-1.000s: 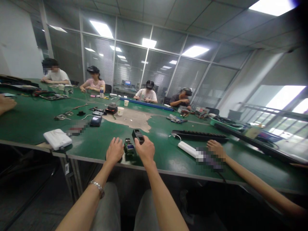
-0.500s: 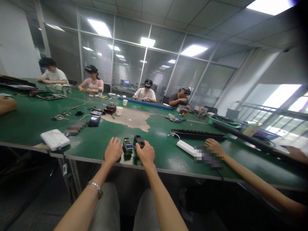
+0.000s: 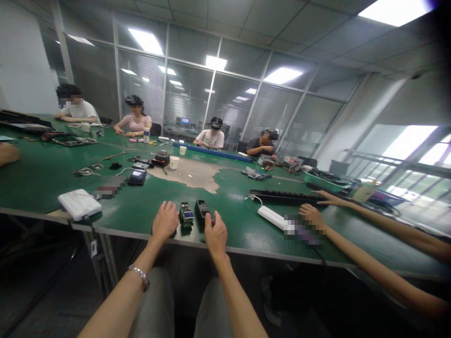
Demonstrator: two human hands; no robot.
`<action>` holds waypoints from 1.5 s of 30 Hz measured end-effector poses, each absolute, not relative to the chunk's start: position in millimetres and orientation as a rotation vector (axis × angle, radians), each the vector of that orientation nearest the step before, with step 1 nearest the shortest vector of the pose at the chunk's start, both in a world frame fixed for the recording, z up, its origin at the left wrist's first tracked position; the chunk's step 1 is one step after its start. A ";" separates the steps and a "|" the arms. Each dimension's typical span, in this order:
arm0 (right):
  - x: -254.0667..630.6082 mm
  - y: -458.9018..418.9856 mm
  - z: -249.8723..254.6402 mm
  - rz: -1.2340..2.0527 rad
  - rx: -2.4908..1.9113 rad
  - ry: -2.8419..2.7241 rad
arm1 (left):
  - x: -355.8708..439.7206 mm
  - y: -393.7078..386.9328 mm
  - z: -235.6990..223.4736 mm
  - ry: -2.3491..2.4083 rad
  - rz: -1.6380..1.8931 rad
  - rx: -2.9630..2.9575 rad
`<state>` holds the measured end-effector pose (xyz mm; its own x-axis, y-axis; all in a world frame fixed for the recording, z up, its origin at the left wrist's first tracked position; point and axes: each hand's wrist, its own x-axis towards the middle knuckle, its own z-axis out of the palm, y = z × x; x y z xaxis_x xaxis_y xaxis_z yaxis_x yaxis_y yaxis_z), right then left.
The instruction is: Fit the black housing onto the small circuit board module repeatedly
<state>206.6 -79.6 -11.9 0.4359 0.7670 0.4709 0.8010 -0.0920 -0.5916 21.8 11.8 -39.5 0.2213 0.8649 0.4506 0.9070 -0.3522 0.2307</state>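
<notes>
My left hand [image 3: 165, 219] rests palm down near the table's front edge, its fingers stretched forward; what lies beneath the palm is hidden. Just to its right stands a small green circuit board module [image 3: 186, 215] with a bluish screen-like face. Beside that is a black box-shaped housing [image 3: 202, 210] with openings at its far end. My right hand [image 3: 216, 234] is at the housing's near right side, thumb and fingers apart and not wrapped around it. Whether a fingertip still touches the housing I cannot tell.
On the green table [image 3: 134, 211] a white power bank [image 3: 79, 204] lies left and a white power strip [image 3: 273, 218] right. A neighbour's hands [image 3: 312, 217] are near a long black strip [image 3: 285, 196]. Paper cups [image 3: 174, 162] and electronic parts lie farther back; several people sit opposite.
My right hand has let go of the black housing and drawn back slightly toward me. My left hand stays put. At right, a neighbour's other arm has reached in toward the black strip.
</notes>
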 end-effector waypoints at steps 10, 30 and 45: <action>197.5 -78.4 2.3 -0.088 -1.966 -1.425 | 21.1 13.9 -39.3 -1.723 -0.792 -2.407; 155.1 -81.5 52.6 -0.089 -1.967 -1.554 | 22.1 11.7 -40.9 -1.760 -0.871 -2.389; 145.4 -83.5 46.4 -0.092 -2.064 -1.654 | 20.0 17.4 -48.7 -1.775 -0.971 -2.361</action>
